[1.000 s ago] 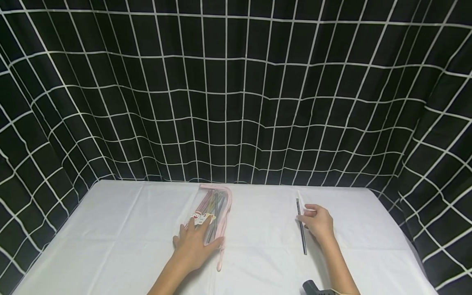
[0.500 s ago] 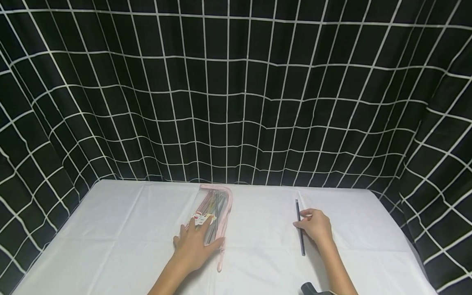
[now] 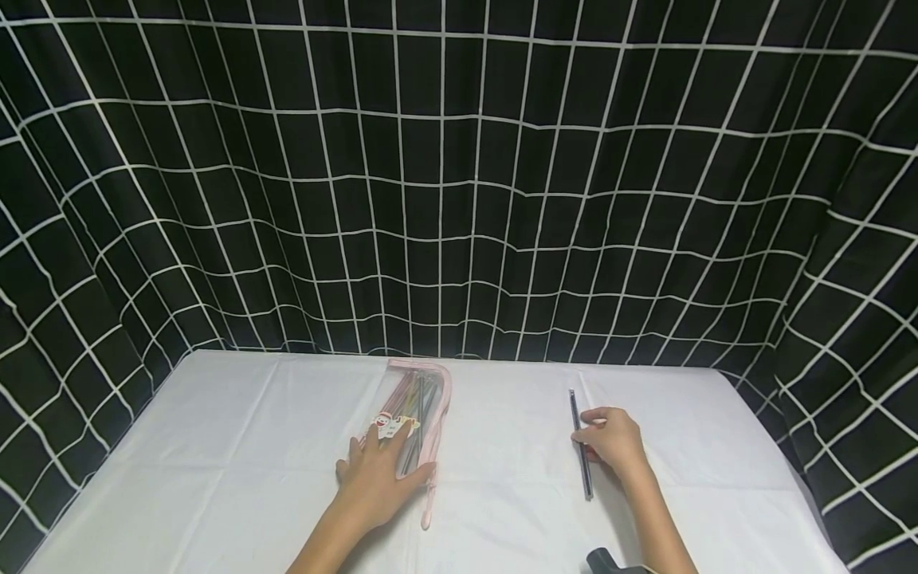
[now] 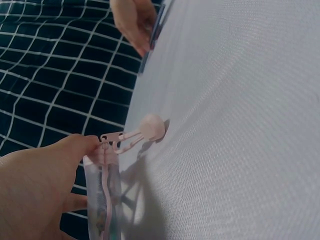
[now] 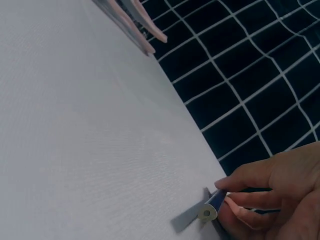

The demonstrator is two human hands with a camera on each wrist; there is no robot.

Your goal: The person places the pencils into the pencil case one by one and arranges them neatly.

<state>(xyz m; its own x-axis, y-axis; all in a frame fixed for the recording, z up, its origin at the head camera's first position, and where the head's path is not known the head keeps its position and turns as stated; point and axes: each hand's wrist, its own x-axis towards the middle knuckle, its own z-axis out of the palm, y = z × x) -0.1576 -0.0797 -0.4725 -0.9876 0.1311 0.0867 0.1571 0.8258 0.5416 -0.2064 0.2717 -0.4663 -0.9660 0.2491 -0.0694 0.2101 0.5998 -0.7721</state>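
Observation:
My left hand (image 3: 376,480) lies with spread fingers on a clear pencil case (image 3: 433,434) with pink trim and a snowman label. Long thin sticks show through its plastic. In the left wrist view, the thumb touches the zip end, beside a pink pull with a round tab (image 4: 151,128). Over to the right, my right hand (image 3: 618,440) pinches a dark pencil (image 3: 584,474) near its middle, between thumb and fingers. The right wrist view shows the pencil's (image 5: 216,201) flat, pale end with a grey core, low over the cloth.
A white cloth (image 3: 215,446) with fold creases covers the table. Behind it and at both sides hangs a black curtain (image 3: 459,199) with a white grid. A dark grey device (image 3: 604,560) is by the right forearm at the bottom edge.
My right hand has shifted slightly left, its fingers drawn closer round the pencil. The pencil has moved a little left with it. My left hand and the pencil case stay in place.

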